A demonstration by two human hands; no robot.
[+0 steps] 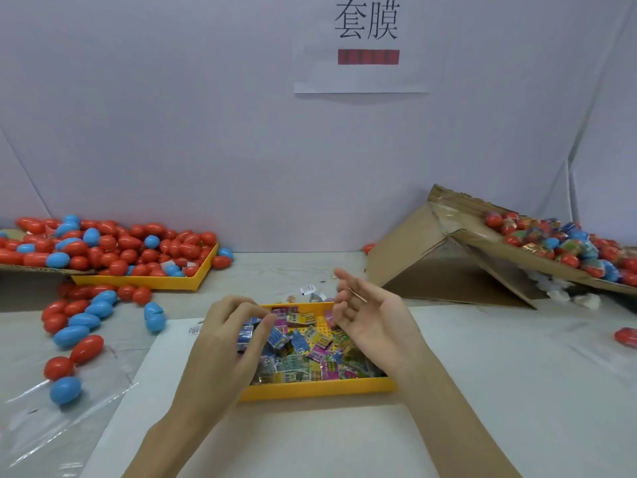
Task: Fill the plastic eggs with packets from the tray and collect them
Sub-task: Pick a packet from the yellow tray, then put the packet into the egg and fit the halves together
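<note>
Centrally, from the head view: a yellow tray (pixel 317 388) on a white sheet (pixel 275 436) on the worktop (pixel 517 357), heaped with small printed packets (pixel 306 350) in blue, pink, yellow and green. Over the tray's left half, the left hand (pixel 224 343), palm down, fingers (pixel 241 312) curled downward, thumb and forefinger pinching a blue packet (pixel 246 336) at the top of the heap. Over the tray's right half, the right hand (pixel 372 315), palm turned up and inward, fingers (pixel 344 281) spread loosely and slightly bent, holding nothing that shows; a faint thin streak across the palm, too blurred to identify.

Far left, a second yellow tray (pixel 144 281) resting partly on a flat piece of cardboard (pixel 31 270), piled with red and blue plastic eggs (pixel 113 246). More loose eggs (pixel 79 322) scattered on the worktop in front of that tray, several lying on a sheet of clear plastic film (pixel 51 426) at the near left edge. One blue egg (pixel 155 315) near the white sheet's corner looking split at its seam.

Far right, a tilted cardboard box (pixel 448 260), one flap propped like a ramp, holding wrapped eggs (pixel 565 243) in red, blue and mixed colours. A single red egg (pixel 627 336) on the worktop at the right edge. Another red egg (pixel 368 248) just beside the box's left corner against the wall. A few paper scraps (pixel 308 289) behind the central tray.

On the wall, a paper sign (pixel 365 46) with two large printed characters above a red bar.
</note>
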